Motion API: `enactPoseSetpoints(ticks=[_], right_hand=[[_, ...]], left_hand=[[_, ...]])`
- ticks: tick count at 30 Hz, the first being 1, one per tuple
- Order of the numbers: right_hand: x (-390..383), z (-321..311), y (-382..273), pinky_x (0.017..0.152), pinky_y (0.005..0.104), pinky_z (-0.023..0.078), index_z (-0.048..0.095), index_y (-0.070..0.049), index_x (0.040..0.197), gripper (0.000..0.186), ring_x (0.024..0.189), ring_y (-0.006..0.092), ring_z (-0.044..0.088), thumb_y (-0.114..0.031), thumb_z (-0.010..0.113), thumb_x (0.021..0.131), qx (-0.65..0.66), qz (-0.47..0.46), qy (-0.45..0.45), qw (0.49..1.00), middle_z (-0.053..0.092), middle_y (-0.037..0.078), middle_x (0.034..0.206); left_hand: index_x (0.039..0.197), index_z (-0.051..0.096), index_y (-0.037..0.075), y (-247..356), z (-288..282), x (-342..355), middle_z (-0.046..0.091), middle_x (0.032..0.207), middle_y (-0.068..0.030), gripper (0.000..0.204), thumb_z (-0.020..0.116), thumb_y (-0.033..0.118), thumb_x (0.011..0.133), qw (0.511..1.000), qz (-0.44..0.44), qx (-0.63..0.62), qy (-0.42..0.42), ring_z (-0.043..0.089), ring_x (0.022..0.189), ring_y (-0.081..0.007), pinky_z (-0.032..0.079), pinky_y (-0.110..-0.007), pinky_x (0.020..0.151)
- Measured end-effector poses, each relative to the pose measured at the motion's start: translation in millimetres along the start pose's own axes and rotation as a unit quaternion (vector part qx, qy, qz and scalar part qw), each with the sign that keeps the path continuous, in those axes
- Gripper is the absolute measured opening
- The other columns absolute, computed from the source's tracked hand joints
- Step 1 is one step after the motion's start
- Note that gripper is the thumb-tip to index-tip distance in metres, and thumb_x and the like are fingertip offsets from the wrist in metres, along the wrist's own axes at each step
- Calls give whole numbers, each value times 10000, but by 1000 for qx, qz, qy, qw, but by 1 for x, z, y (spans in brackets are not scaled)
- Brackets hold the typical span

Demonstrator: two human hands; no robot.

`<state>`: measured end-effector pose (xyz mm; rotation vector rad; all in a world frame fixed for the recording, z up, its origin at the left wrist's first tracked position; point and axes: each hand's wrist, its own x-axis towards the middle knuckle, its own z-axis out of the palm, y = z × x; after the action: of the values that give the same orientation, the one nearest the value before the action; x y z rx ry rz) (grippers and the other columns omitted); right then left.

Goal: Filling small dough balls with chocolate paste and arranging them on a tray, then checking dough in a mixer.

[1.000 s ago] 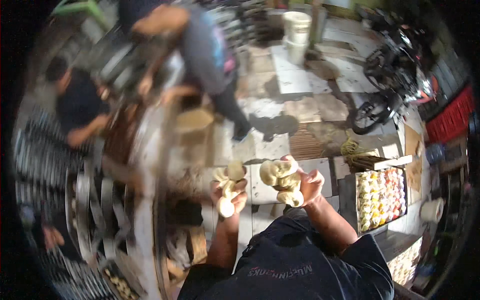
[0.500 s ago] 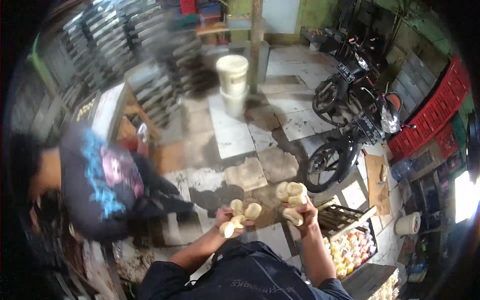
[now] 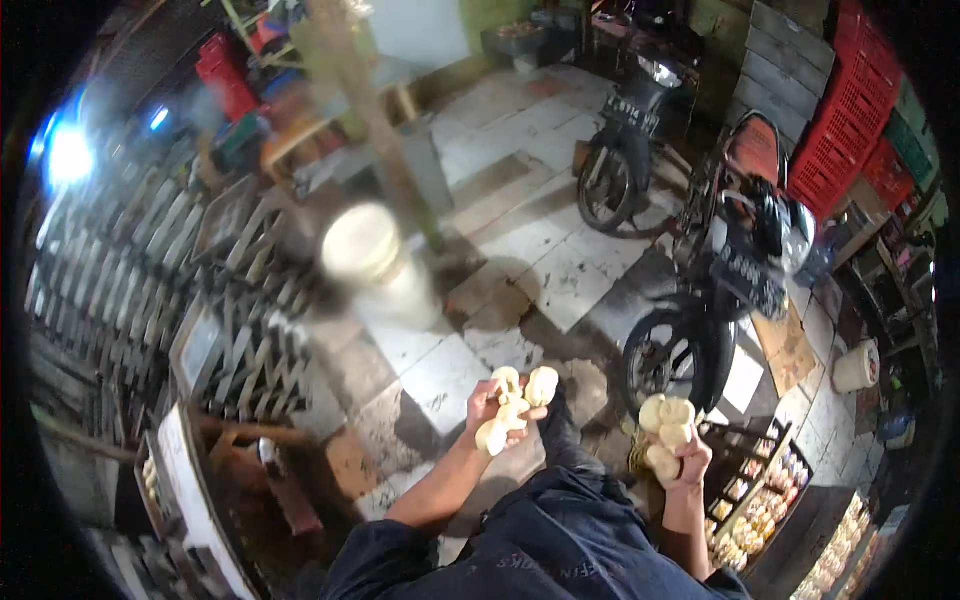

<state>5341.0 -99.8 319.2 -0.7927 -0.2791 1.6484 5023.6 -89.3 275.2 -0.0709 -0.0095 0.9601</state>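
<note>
Several pale, rounded dough pieces or buns (image 3: pixel 541 388) are bunched in my left hand (image 3: pixel 487 414), whose fingers wrap round them at the lower middle. My right hand (image 3: pixel 691 462), farther right, grips another bunch of pale pieces (image 3: pixel 663 418). Both bunches are held up over my lap and the tiled floor. Just right of my right hand, lower down, lie trays of wrapped, colourful buns (image 3: pixel 762 510) with dark slatted sides, and more pale items (image 3: pixel 840 548) at the bottom right.
Two parked motorbikes (image 3: pixel 670 360) stand ahead to the right, beside red crates (image 3: pixel 840 120). Blurred white buckets (image 3: pixel 390 285) stand near a wooden post (image 3: pixel 385 150). Metal tray racks (image 3: pixel 110 280) line the left; a white-edged bench (image 3: pixel 190 485) is at lower left.
My view and body have moved forward toward the motorbikes and buckets, with both bunches still in hand. The co-workers seen at the left earlier have left the view.
</note>
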Motion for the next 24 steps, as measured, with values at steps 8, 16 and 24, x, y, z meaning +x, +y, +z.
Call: enactPoseSetpoints(ticks=[8, 16, 24], right_hand=[[263, 149, 9, 698, 365, 523, 404, -77, 1278, 763, 906, 297, 552, 4, 486, 523, 19, 135, -126, 983, 514, 168, 1152], [532, 348, 18, 738, 351, 490, 326, -91, 1288, 813, 908, 242, 542, -19, 615, 531, -68, 153, -394, 904, 489, 125, 1132], [745, 438, 27, 748, 324, 509, 426, -70, 1283, 702, 954, 253, 574, -120, 474, 584, -188, 89, -192, 959, 560, 113, 1122]], left_hand=[[1099, 525, 40, 175, 29, 162, 474, 914, -132, 424, 533, 367, 828, 994, 28, -57, 92, 470, 664, -213, 439, -287, 433], [1041, 541, 72, 380, 44, 278, 506, 953, -116, 396, 596, 383, 802, 986, 84, 35, 143, 480, 739, -229, 433, -259, 418], [1024, 552, 59, 600, 67, 447, 587, 861, -117, 374, 576, 369, 817, 989, 92, 33, 108, 579, 659, -226, 446, -284, 396]])
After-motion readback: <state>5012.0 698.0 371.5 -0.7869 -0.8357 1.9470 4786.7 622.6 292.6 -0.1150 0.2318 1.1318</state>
